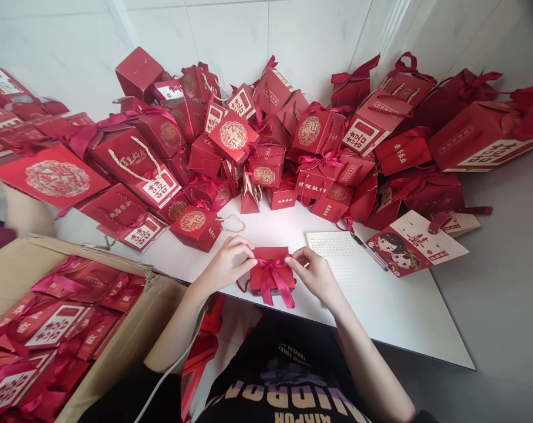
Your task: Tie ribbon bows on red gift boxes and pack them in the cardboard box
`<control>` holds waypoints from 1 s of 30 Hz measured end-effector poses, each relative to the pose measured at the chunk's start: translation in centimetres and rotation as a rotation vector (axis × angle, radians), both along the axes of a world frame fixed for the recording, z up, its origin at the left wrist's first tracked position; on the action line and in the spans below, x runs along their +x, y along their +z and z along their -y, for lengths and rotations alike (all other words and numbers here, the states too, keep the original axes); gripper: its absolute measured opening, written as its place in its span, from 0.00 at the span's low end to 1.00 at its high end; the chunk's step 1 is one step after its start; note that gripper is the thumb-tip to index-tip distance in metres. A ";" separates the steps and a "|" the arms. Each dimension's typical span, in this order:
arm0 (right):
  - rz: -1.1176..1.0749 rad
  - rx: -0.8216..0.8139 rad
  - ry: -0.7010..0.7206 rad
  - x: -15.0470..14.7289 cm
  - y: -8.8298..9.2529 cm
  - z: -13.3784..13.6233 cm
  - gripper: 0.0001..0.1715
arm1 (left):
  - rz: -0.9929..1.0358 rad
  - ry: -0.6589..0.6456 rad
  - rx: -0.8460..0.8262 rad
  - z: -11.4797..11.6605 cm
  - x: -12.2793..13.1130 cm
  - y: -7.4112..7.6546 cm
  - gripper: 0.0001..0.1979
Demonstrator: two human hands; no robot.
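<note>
A small red gift box (pixel 270 254) stands at the table's front edge, with a pinkish-red ribbon (pixel 277 282) tied in a bow on it. Two ribbon tails hang down its near side. On the box's left, my left hand (pixel 233 263) pinches the bow's left loop between thumb and fingertips. My right hand (pixel 313 269) does the same with the loop on the right. A dark red cord handle shows at the lower left of the box. The box's underside is hidden.
Many red gift boxes (pixel 313 132) are piled along the wall. A lined sheet (pixel 332 252), a black pen (pixel 369 251) and a white-and-red card bag (pixel 416 244) lie to the right on the white table (pixel 434 329). An open cardboard box (pixel 161 305) full of red boxes stands at left.
</note>
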State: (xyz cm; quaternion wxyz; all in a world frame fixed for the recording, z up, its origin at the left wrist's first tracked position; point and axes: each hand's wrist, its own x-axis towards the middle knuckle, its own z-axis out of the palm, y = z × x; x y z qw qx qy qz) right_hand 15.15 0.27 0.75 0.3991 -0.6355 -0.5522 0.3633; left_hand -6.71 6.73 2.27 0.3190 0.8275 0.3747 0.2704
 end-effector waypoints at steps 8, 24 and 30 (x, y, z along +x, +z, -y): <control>-0.176 -0.032 0.014 -0.3 -0.7 -0.5 0.18 | 0.146 -0.171 -0.510 -0.1 1.1 1.6 0.15; -0.255 -0.085 0.074 -0.3 -0.7 -0.4 0.19 | 0.169 0.024 -0.603 1.2 -0.5 1.0 0.12; -0.242 -0.088 0.102 -0.1 -0.3 -0.2 0.22 | 0.144 0.295 -0.481 3.0 -0.8 1.1 0.13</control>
